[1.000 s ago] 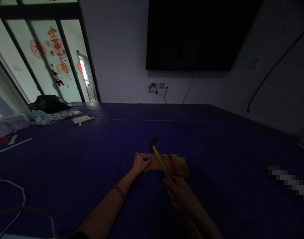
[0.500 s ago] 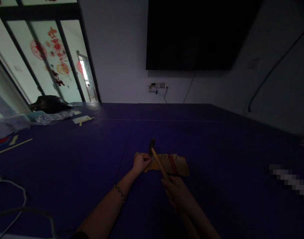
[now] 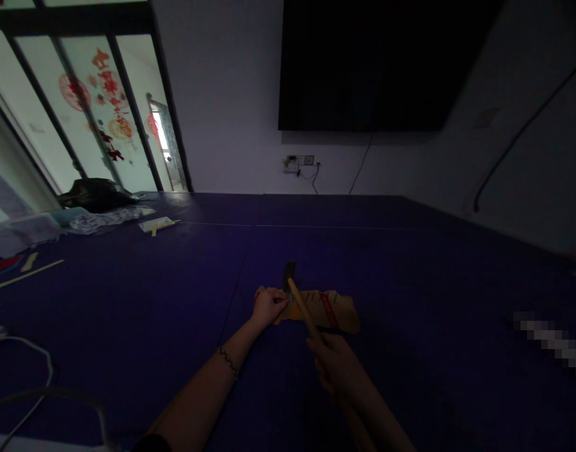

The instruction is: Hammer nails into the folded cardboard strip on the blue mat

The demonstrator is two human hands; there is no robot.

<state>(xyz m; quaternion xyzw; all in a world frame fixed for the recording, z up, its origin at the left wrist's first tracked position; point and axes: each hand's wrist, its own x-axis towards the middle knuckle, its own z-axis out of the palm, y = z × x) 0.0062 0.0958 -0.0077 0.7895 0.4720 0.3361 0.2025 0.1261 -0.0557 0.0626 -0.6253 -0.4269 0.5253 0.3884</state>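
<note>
Broad purple surface [image 3: 410,270] below flat black wall screen [image 3: 386,69]. Gripping wooden-handled, dark-headed hammer [image 3: 303,307] in right hand [image 3: 337,364], across tan, red-banded cardboard-like sheet [image 3: 346,313] lying on surface. Pinching at sheet's left end with left hand [image 3: 267,307]; can't tell on what.

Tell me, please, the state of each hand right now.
Left hand: pinched closed over the brown sheet; whether it holds anything cannot be told.
Right hand: closed, holding the hammer.

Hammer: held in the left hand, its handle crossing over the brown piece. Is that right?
Wrong hand: the head view shows the hammer held in the right hand. Its handle does cross over the brown piece.
</note>
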